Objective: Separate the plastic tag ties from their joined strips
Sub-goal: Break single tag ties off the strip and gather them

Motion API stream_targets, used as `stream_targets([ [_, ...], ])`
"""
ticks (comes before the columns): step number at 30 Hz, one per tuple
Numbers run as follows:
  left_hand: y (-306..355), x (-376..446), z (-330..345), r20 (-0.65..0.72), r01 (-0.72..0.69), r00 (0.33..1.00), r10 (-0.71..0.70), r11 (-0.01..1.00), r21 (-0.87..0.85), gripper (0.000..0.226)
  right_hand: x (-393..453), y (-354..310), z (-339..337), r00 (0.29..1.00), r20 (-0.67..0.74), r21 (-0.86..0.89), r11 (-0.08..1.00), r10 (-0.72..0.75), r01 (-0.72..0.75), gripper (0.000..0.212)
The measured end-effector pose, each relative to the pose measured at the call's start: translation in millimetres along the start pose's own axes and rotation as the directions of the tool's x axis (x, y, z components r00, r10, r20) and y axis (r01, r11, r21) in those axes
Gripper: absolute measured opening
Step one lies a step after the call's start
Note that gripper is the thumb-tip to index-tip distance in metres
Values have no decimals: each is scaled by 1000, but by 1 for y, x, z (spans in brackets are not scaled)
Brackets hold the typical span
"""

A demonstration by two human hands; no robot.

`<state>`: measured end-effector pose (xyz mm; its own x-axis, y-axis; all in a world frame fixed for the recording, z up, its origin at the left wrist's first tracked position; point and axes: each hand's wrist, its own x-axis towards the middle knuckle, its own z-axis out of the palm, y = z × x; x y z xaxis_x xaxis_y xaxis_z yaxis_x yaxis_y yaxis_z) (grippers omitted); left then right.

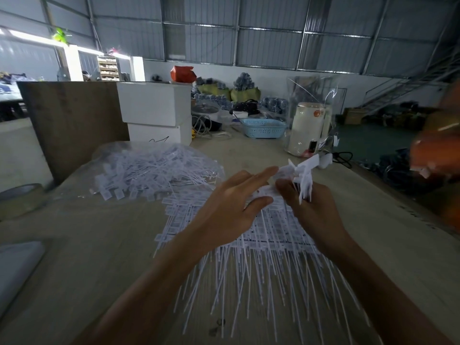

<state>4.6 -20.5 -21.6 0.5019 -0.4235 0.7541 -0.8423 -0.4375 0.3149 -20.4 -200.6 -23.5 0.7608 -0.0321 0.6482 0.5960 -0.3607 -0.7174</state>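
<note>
A stack of joined white tag-tie strips (251, 255) lies on the table in front of me, flat heads far, thin tails fanning toward me. My left hand (231, 207) lies over the heads of the stack with fingers stretched out, its fingertips touching the white pieces. My right hand (313, 207) grips a small bunch of white tag ties (303, 175), which stick up above its fingers. A heap of loose white ties in a clear plastic bag (154, 170) sits at the far left of the table.
The pale table (99, 257) ends at the right. White boxes (154, 105) and a brown board (72, 120) stand behind the heap. A blue basket (263, 127) and white appliance (303, 130) stand farther back. Another person's blurred hand (433, 155) is at right.
</note>
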Motion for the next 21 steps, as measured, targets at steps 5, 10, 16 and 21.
stream_targets([
  [5, -4, 1, -4, -159, -94, 980, 124, 978, 184, 37, 0, -3, 0, 997, 53, 18, 998, 60, -61, 25],
  [10, -9, 0, -8, -130, -131, 976, 173, 951, 279, 37, 3, -6, -6, 959, -43, 320, 913, 279, -252, 27],
  [16, -6, -1, -4, -153, -186, 948, 280, 874, 448, 22, -1, -3, 1, 960, 59, 288, 916, 273, -278, 28],
  [21, -8, -1, -5, -203, -202, 925, 322, 867, 455, 25, -4, -2, 3, 981, 68, 185, 964, 181, -191, 35],
])
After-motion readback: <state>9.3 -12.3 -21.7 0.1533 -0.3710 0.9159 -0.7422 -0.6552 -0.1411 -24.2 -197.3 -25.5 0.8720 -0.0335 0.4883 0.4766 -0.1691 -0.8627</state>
